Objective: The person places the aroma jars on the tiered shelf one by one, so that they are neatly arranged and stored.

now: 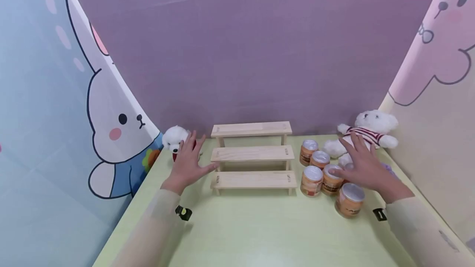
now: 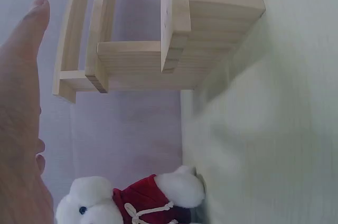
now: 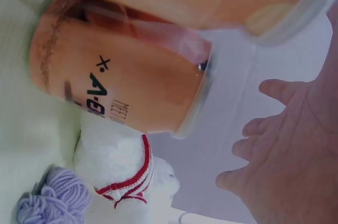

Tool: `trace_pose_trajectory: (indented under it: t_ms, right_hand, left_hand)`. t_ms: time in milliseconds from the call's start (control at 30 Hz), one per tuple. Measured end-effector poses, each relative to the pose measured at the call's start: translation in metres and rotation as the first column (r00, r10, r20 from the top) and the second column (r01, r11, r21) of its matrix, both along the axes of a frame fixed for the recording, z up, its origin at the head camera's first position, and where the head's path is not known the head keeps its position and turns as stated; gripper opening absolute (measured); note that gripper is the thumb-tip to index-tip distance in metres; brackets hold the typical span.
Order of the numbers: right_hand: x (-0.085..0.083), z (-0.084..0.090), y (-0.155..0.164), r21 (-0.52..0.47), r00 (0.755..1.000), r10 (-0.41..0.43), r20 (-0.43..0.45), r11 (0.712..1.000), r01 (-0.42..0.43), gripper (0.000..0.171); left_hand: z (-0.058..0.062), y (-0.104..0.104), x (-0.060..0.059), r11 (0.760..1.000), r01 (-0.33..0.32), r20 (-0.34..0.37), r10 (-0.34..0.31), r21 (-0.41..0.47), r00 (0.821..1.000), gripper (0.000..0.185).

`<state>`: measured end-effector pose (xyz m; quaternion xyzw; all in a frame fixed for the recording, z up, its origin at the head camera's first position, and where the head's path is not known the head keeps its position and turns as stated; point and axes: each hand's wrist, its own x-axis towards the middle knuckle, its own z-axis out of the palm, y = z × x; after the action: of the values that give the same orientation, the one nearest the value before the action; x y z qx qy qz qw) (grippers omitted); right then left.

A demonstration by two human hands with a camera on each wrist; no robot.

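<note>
My left hand [image 1: 188, 163] is spread above the table, left of a three-tier wooden shelf [image 1: 253, 153], holding nothing. In the head view it partly covers a white plush dog [image 1: 174, 138], which wears a red top in the left wrist view. Fingers apart and grasping nothing, my right hand [image 1: 361, 166] hovers over several orange-labelled cans [image 1: 311, 181] with pale lids. One can [image 1: 350, 201] stands nearest the front, and the hand hides part of the group behind it. In the right wrist view, a can [image 3: 121, 71] looms close beside the hand.
A white plush bear [image 1: 375, 125] in a striped top leans at the back right corner. Purple yarn [image 3: 55, 197] lies near it. Purple backdrop [image 1: 252, 52] rises behind the pale green table [image 1: 259, 230], with printed panels on both sides.
</note>
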<state>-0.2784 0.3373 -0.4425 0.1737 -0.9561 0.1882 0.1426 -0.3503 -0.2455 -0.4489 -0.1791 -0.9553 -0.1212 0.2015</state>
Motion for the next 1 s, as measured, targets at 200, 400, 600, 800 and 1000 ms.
trace_pose_trajectory:
  t_ms: [200, 400, 600, 800, 1000]
  right_hand:
    - [0.017, -0.002, -0.003, -0.084, 1.000, 0.022, -0.008, 0.996, -0.023, 0.106]
    - [0.033, -0.003, -0.002, -0.192, 0.999, 0.032, 0.003, 0.981, -0.031, 0.105]
    - [0.041, -0.010, -0.001, -0.258, 1.000, 0.028, -0.005, 0.966, -0.029, 0.106]
    - [0.051, -0.010, -0.003, -0.305, 1.000, 0.019, -0.010, 0.952, -0.021, 0.106]
    - [0.060, -0.018, -0.005, -0.350, 0.999, 0.010, -0.042, 0.937, -0.024, 0.098]
  left_hand:
    - [-0.010, -0.004, 0.015, 0.992, 0.026, 0.047, -0.032, 0.120, 0.998, 0.109]
    - [-0.021, -0.005, 0.026, 0.964, 0.030, 0.131, -0.067, 0.264, 0.989, 0.099]
    - [-0.030, -0.006, 0.035, 0.929, 0.003, 0.187, -0.078, 0.370, 0.979, 0.098]
    - [-0.038, -0.005, 0.038, 0.877, 0.008, 0.217, -0.128, 0.481, 0.968, 0.097]
    - [-0.051, -0.002, 0.040, 0.816, -0.026, 0.313, -0.193, 0.578, 0.930, 0.094]
